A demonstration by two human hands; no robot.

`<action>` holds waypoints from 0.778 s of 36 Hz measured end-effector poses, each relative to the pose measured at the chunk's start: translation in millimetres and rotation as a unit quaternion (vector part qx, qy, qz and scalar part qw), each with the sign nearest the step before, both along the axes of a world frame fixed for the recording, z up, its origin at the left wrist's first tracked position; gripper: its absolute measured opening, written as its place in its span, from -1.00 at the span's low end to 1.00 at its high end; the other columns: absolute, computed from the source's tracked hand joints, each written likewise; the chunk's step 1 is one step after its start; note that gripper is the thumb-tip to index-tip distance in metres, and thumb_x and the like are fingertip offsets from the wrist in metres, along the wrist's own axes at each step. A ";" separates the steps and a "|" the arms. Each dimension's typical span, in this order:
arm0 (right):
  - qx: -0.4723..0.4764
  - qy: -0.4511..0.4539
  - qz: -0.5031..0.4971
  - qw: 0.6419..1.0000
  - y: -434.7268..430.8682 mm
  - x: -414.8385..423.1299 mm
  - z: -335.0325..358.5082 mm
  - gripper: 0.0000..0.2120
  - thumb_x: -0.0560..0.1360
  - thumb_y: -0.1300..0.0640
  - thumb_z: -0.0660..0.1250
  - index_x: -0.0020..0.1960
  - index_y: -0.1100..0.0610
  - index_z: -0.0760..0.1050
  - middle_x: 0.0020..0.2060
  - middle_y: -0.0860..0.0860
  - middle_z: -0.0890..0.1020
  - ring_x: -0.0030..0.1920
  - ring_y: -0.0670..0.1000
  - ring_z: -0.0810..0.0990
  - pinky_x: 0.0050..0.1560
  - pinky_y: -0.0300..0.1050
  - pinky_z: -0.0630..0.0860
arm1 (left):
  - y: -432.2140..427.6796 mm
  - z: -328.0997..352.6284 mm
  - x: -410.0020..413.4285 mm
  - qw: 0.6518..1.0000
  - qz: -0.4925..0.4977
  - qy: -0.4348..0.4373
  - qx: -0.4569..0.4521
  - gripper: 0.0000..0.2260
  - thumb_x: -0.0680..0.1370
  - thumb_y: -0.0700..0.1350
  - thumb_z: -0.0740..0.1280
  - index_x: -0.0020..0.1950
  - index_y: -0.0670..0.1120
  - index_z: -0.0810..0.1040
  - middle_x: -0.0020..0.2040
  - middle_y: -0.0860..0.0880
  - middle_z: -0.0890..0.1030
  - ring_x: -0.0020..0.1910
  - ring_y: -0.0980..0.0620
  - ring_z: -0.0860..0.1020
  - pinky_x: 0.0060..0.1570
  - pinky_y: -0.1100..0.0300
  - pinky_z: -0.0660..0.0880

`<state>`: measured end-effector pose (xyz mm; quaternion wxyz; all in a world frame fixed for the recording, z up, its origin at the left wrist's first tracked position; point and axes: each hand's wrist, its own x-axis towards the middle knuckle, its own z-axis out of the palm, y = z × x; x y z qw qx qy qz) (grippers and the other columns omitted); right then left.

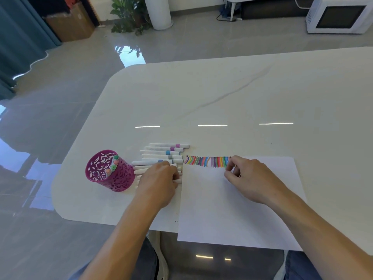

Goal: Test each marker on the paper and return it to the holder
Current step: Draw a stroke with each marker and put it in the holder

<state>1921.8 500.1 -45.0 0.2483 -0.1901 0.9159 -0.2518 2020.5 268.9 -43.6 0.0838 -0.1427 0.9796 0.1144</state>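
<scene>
Magenta metal with a cut-out leaf pattern makes the pen holder (109,172), which stands upright on the left part of the white bench (222,93). A few capped markers lean inside it against its right rim, with green, pink and orange tops. Between the holder and the paper (232,209) we see a row of white markers (163,152) lying flat, side by side, their ends turned to the paper's left edge; some have a purple, blue or grey band. The left hand (161,178) lies on the nearer markers of this row, and its grip is closed down over them, with white marker ends showing past the fingers beside the paper edge. The right hand (246,176) is over the upper part of the paper, at the right end of a line of short colour strokes (207,161). Its thumb and first fingers are drawn together as in a pinch, but we cannot tell what, if anything, this grip holds. The near edge of the paper goes over the edge of the bench. Far behind, on the floor, there is a white microwave oven (341,15).
</scene>
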 end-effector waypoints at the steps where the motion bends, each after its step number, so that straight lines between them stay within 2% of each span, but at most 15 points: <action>1: -0.001 -0.001 0.000 1.000 0.0 0.1 0.3 -0.92 0.63 -0.01 0.27 0.02 -0.03 0.50 -0.09 -0.11 0.67 -0.09 0.03 0.61 -0.13 -0.07 0.50 | 0.2 -0.2 -0.2 1.000 -0.003 0.001 -0.002 -0.90 0.57 -0.12 0.35 0.04 0.01 0.63 0.06 0.06 0.54 0.07 0.01 0.51 -0.08 0.13 0.47; 3: -0.004 -0.002 0.000 1.000 0.0 0.1 0.8 -0.92 0.63 -0.01 0.26 0.01 -0.03 0.50 -0.11 -0.11 0.66 -0.09 0.03 0.61 -0.11 -0.06 0.51 | 0.7 -0.2 -0.8 1.000 -0.006 0.007 0.002 -0.91 0.58 -0.12 0.32 0.03 0.00 0.62 0.04 0.07 0.53 0.07 0.02 0.50 -0.11 0.14 0.43; 8: -0.012 -0.011 0.000 1.000 0.5 0.4 0.9 -0.92 0.62 0.00 0.27 0.00 -0.04 0.51 -0.12 -0.13 0.66 -0.11 0.02 0.61 -0.18 -0.10 0.47 | -2.2 5.7 -4.3 0.996 0.027 0.062 0.065 -0.96 0.60 -0.05 0.34 -0.03 0.02 0.56 -0.05 0.11 0.51 -0.02 0.05 0.47 -0.07 0.08 0.49; 13: -0.020 -0.015 -0.004 1.000 0.0 -0.6 -0.3 -0.92 0.62 0.00 0.28 0.01 -0.03 0.52 -0.12 -0.12 0.66 -0.11 -0.02 0.60 -0.18 -0.12 0.46 | -2.9 12.1 -11.5 0.983 0.047 0.122 0.130 -0.97 0.61 -0.15 0.32 0.00 -0.03 0.54 -0.05 0.08 0.56 -0.07 0.05 0.50 -0.09 0.14 0.43; 15: -0.028 -0.017 -0.008 0.999 -0.4 -1.1 -0.3 -0.93 0.62 0.01 0.29 0.01 -0.02 0.53 -0.13 -0.11 0.66 -0.12 -0.02 0.61 -0.19 -0.13 0.45 | -1.0 12.9 -13.8 0.976 0.048 0.142 0.159 -0.96 0.63 -0.14 0.30 0.01 -0.03 0.53 -0.05 0.09 0.57 -0.09 0.10 0.50 -0.10 0.21 0.44; 18: -0.039 -0.019 -0.009 0.999 -0.5 -0.1 -0.2 -0.93 0.62 0.03 0.29 0.00 -0.01 0.53 -0.16 -0.10 0.67 -0.15 -0.02 0.62 -0.17 -0.11 0.49 | 5.3 14.2 -16.9 0.965 0.036 0.170 0.194 -0.95 0.64 -0.16 0.30 0.03 -0.02 0.54 -0.05 0.13 0.57 -0.07 0.25 0.49 -0.13 0.41 0.37; 21: -0.041 -0.011 0.007 0.999 0.9 1.3 -0.9 -0.92 0.61 0.08 0.27 -0.04 0.01 0.52 -0.21 -0.08 0.66 -0.20 -0.02 0.60 -0.15 -0.07 0.53 | 12.6 13.3 -20.0 0.955 0.008 0.210 0.211 -0.91 0.63 -0.16 0.31 0.10 -0.02 0.57 -0.04 0.13 0.58 -0.05 0.23 0.50 -0.10 0.38 0.37; 23: -0.042 -0.005 0.025 0.999 1.7 2.1 -1.3 -0.90 0.61 0.10 0.25 -0.09 0.00 0.48 -0.26 -0.07 0.63 -0.28 -0.06 0.54 -0.23 -0.13 0.47 | 16.9 13.0 -21.9 0.951 -0.012 0.234 0.204 -0.82 0.63 -0.17 0.32 0.21 0.01 0.57 -0.05 0.14 0.55 -0.04 0.18 0.51 -0.06 0.34 0.40; 28: -0.065 -0.011 0.046 0.997 2.5 3.5 -2.6 -0.86 0.60 0.09 0.26 -0.13 -0.04 0.46 -0.32 -0.09 0.60 -0.35 -0.10 0.49 -0.28 -0.21 0.42 | 30.9 17.9 -28.2 0.925 -0.036 0.301 0.231 -0.66 0.64 -0.19 0.31 0.37 0.14 0.50 -0.06 0.16 0.51 -0.06 0.14 0.54 -0.07 0.44 0.38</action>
